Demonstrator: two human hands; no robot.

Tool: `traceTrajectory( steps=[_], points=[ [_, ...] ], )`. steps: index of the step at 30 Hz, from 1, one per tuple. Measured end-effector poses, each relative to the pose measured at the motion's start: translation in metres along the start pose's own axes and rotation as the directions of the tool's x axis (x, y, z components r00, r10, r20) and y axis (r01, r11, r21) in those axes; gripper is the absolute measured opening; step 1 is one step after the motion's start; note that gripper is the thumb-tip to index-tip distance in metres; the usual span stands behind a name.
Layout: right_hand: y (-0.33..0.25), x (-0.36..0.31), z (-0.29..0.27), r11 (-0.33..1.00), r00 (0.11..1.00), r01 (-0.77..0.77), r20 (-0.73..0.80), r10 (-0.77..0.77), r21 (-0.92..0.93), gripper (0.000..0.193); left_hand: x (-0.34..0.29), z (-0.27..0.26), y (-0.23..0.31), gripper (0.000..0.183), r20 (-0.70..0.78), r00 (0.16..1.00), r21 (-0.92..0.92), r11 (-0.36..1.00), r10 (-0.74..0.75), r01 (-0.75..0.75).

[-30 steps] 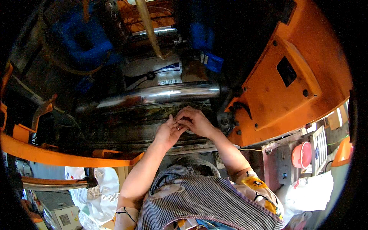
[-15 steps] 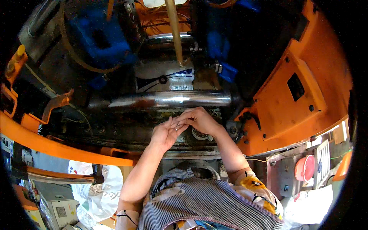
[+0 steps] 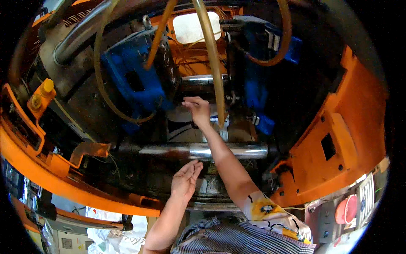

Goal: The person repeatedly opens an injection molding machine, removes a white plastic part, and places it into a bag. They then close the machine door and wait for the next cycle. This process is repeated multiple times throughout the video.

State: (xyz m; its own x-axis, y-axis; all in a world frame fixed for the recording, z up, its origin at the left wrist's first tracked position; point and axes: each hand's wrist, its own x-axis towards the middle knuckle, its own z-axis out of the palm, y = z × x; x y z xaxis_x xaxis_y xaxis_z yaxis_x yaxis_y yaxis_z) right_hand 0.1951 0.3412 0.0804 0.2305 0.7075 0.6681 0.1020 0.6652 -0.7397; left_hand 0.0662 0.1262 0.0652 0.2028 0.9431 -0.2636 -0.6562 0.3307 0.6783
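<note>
My right hand stretches forward over the polished steel bar, its fingers pressed together and pointing left toward the blue block. Anything between those fingertips is too small to make out. Nearer to me, my left hand hovers just short of the bar, palm turned up and fingers curled together. A ring seems to sit on one finger; what the curled fingers hold, if anything, I cannot make out. Beneath the right hand lies a white and dark printed sheet or bag, partly hidden by the wrist.
A tan hose hangs down just right of my right hand. Another blue block stands to the right. Orange machine panels flank the right side, and an orange rail curves along the left. A red tub stands outside at right.
My hands were together in front of the bar. The right has moved forward over it, while the left stays near. The view has tilted up, showing more of the machine's far side.
</note>
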Motion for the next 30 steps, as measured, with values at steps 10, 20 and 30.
traceTrajectory(
  steps=[10, 20, 30],
  points=[
    [0.138, 0.113, 0.072, 0.835, 0.916, -0.003, -0.337, -0.219, -0.551, 0.033, -0.005, 0.005, 0.011, 0.018, -0.024, 1.000, 0.022, 1.000, 0.014, -0.014],
    [0.077, 0.108, 0.080, 0.922, 0.952, -0.116, -0.306, -0.003, -0.369, 0.035, -0.003, 0.006, 0.013, 0.019, -0.027, 0.998, 0.014, 0.999, 0.049, -0.048],
    [0.069, 0.105, 0.082, 0.964, 0.948, -0.126, -0.315, 0.047, -0.236, 0.031, -0.004, 0.007, 0.016, 0.019, -0.055, 0.998, 0.020, 0.999, 0.040, -0.039]
  ],
)
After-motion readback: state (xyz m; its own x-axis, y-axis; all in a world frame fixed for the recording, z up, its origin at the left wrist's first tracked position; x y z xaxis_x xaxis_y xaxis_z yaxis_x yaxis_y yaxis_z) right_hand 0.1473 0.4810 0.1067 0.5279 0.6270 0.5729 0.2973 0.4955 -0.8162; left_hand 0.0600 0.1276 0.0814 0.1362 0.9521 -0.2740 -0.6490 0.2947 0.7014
